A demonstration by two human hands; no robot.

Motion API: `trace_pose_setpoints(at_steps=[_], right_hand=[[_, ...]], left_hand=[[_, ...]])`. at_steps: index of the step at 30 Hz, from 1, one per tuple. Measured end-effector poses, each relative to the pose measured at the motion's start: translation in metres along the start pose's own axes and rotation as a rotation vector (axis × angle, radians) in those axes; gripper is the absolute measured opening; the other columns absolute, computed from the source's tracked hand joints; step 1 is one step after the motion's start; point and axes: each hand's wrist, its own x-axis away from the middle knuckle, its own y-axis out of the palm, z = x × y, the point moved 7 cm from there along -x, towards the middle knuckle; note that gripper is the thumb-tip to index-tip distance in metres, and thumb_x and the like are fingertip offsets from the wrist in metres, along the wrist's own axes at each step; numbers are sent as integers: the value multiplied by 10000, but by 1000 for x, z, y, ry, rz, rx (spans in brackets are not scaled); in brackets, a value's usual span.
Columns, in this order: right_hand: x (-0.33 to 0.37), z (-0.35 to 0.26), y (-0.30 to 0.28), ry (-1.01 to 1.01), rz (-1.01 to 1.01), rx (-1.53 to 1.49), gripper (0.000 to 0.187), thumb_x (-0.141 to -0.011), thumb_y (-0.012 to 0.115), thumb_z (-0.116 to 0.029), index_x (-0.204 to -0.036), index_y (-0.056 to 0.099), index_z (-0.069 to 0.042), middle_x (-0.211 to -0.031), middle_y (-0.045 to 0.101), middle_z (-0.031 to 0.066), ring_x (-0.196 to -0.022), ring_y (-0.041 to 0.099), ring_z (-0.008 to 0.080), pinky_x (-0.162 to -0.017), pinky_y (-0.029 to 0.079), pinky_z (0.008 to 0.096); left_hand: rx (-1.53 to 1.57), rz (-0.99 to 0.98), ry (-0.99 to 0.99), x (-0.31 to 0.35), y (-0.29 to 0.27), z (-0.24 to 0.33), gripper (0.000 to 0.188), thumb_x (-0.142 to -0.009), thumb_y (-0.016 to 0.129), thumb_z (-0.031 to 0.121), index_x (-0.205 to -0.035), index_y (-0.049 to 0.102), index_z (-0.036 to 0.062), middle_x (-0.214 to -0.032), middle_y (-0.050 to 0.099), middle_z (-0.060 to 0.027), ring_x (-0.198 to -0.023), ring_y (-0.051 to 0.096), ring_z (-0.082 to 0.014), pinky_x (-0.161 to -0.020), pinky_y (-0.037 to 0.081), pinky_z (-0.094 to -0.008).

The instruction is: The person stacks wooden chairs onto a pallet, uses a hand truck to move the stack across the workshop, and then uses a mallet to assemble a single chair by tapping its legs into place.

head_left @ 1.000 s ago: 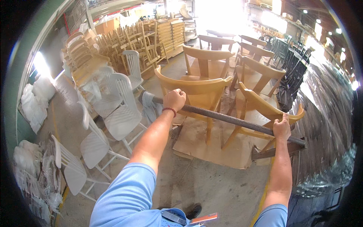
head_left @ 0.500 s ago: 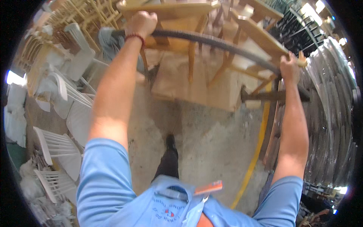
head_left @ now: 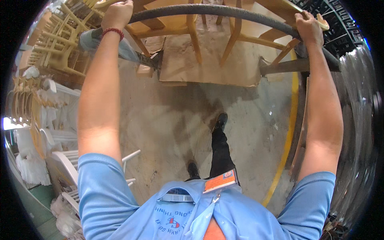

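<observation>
My left hand (head_left: 117, 15), with a red beaded bracelet at the wrist, is closed at the top rail of a light wooden chair (head_left: 195, 38). Its fingertips are partly hidden. On the other side my right hand (head_left: 309, 29) wraps over the back rail of a second wooden chair (head_left: 235, 40), whose rail end sticks out past my fingers. A dark, curved push bar (head_left: 216, 11) runs across just under both wrists. Both chairs stand on a cart deck covered with brown cardboard (head_left: 212, 64).
Unfinished wooden chair frames (head_left: 60, 48) are stacked at the far left, with white chairs (head_left: 66, 164) nearer. Plastic-wrapped grey stacks (head_left: 356, 120) line the right side. A yellow line (head_left: 289, 140) runs along the concrete floor (head_left: 160, 132). A grey cloth (head_left: 126, 46) hangs on the bar's left end.
The cart and chairs have shifted up the view, with both hands moving along with them and spreading apart. My stepping foot has changed, and the white chairs have slid back past my left arm.
</observation>
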Motion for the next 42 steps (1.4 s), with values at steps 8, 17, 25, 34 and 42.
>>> trace_pose_setpoints(at_steps=[8, 17, 25, 34, 42], right_hand=[[-125, -16, 63, 20, 26, 4, 624, -818, 472, -464, -1342, 469, -126, -1329, 501, 161, -1217, 483, 334, -1014, 373, 421], [-269, -52, 161, 88, -61, 30, 616, -830, 436, -414, -1367, 441, -112, -1431, 405, 87, -1293, 416, 279, -1051, 354, 391], [-416, -79, 269, 60, -70, 7, 628, -815, 456, -426, -1348, 457, -95, -1376, 462, 127, -1247, 457, 314, -1020, 369, 413], [-557, -120, 368, 103, -43, -44, 551, -829, 481, -327, -1326, 488, -91, -1413, 425, 97, -1260, 450, 273, -1042, 358, 367], [-693, -152, 439, 135, -11, -34, 552, -819, 492, -339, -1319, 501, -106, -1392, 453, 93, -1253, 459, 270, -1035, 369, 373]], left_hand=[[87, -17, -105, -123, 59, 38, 418, -839, 436, 428, -955, 690, 116, -1001, 648, -185, -958, 598, -388, -832, 470, -447], [112, -3, -185, -255, 134, 76, 385, -844, 465, 398, -936, 702, 109, -951, 670, -164, -907, 633, -357, -808, 488, -424], [134, 80, -176, -404, 214, 104, 411, -828, 439, 378, -909, 697, 70, -960, 646, -227, -933, 622, -392, -849, 480, -472], [106, -22, -174, -563, 313, 119, 375, -848, 429, 332, -886, 688, 63, -920, 661, -203, -881, 637, -372, -807, 497, -462], [161, 24, -162, -718, 383, 140, 356, -843, 451, 334, -879, 691, 74, -893, 657, -215, -864, 632, -399, -784, 502, -474]])
